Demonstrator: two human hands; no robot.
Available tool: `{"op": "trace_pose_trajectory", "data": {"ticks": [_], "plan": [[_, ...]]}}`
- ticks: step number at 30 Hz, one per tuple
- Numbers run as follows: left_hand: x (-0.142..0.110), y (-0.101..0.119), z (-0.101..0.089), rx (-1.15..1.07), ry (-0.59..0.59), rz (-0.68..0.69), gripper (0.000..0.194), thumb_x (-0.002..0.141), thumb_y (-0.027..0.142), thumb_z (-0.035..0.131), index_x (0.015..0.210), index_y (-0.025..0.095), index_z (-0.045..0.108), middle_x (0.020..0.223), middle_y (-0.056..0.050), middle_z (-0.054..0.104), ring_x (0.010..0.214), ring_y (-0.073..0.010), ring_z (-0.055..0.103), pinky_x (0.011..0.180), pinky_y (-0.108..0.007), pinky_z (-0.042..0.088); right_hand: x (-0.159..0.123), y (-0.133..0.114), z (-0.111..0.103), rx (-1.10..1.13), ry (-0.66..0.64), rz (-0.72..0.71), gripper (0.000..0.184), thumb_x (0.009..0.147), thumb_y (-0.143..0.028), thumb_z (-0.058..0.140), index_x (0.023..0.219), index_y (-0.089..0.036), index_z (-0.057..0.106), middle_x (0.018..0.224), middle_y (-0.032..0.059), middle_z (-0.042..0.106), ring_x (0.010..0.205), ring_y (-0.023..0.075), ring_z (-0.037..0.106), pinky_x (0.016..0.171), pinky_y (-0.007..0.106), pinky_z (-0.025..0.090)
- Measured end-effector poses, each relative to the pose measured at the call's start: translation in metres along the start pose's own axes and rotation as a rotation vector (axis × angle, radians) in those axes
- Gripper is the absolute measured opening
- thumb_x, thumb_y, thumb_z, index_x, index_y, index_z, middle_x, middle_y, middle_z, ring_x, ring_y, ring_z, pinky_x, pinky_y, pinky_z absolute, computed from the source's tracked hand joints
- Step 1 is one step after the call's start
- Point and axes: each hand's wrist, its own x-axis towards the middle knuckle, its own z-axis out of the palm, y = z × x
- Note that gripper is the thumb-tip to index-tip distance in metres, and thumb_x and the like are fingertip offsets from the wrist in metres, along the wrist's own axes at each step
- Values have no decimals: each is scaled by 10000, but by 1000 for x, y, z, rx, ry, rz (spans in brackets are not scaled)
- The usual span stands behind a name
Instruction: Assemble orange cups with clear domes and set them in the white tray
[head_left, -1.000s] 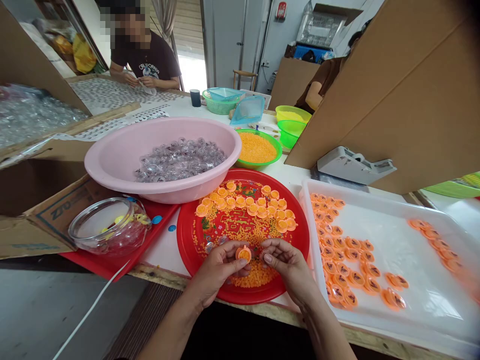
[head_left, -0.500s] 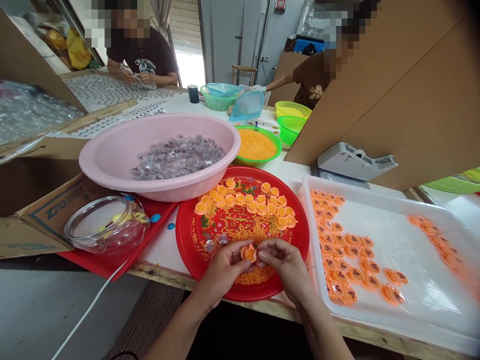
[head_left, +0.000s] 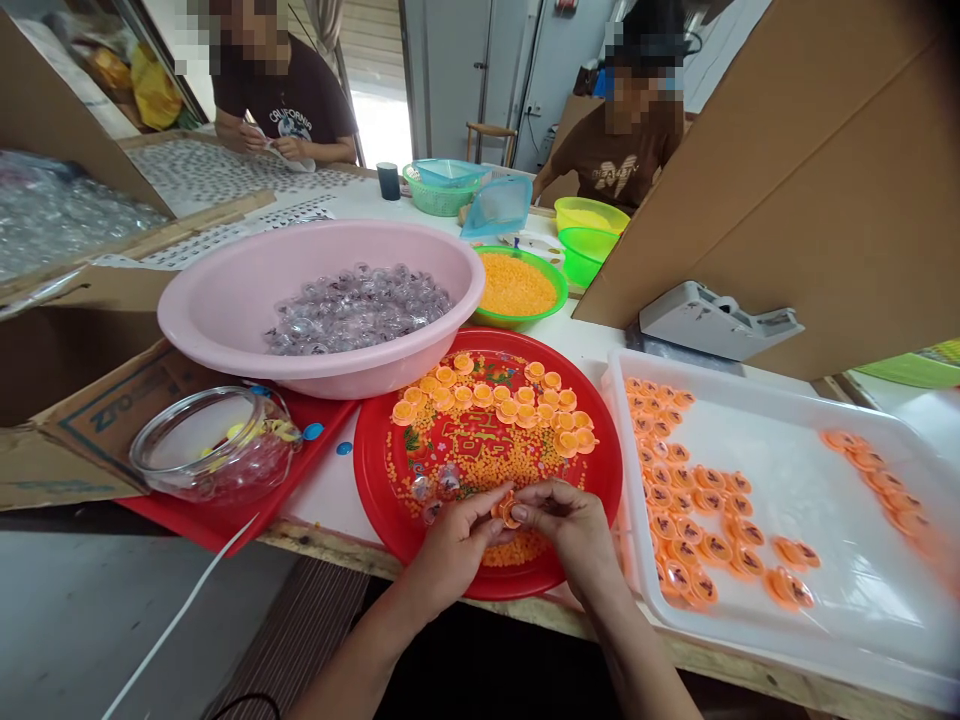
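My left hand (head_left: pixel 454 540) and my right hand (head_left: pixel 564 520) meet over the near part of a red round tray (head_left: pixel 604 470), both pinched on one small orange cap (head_left: pixel 504 508) between thumbs and forefingers. The tray carries loose yellow beads and a curved row of orange caps (head_left: pixel 499 405) filled with beads along its far side. A few clear domes (head_left: pixel 442 482) lie on the tray just left of my hands.
A pink basin (head_left: pixel 225 300) of clear domes stands behind the tray, a green bowl of yellow beads (head_left: pixel 517 285) beside it. To the right is a white tray (head_left: pixel 787 480) of closed orange pieces, left a glass bowl (head_left: pixel 214 440). Two people sit across the table.
The orange cap was held flat in my left fingers; both hands have closed on it and tilted it. A person at the back right has come into view.
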Motion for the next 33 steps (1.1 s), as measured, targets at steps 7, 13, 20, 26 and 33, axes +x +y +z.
{"op": "trace_pose_trajectory", "data": {"ticks": [7,13,20,26,33], "plan": [[1,-9,6,69,155,129,278,724,183,711,1000,211,722,1011,-70,733,957,-253,671,886,-358,509,-6,0,9,89,39,-2,188,581,-253,841,667,-201,682,657,-12,670,622,139,611,614,255,502],[-5,-5,3,94,211,191,168,739,170,697,903,202,722,882,-37,721,852,-218,672,794,-305,535,-8,0,16,74,7,-66,236,628,-280,823,800,-217,677,731,3,655,693,166,623,638,277,521],[-10,-2,1,-36,128,281,296,770,170,684,1056,232,643,1015,-32,701,967,-207,657,868,-322,528,-16,-13,7,-336,-64,-436,247,838,-245,659,1082,-283,668,938,40,612,845,181,591,731,303,500],[-11,0,0,61,122,378,184,768,156,699,945,210,706,1018,-50,668,970,-202,633,876,-304,506,-26,-20,7,-433,-69,-602,242,886,-134,559,1089,-259,597,983,35,612,887,173,583,755,286,488],[-14,10,5,167,132,504,217,740,123,723,920,243,721,981,-29,669,943,-187,637,845,-268,509,-35,-16,9,-472,-6,-680,248,898,-86,484,1082,-230,566,914,28,606,819,153,579,717,271,474]]}}
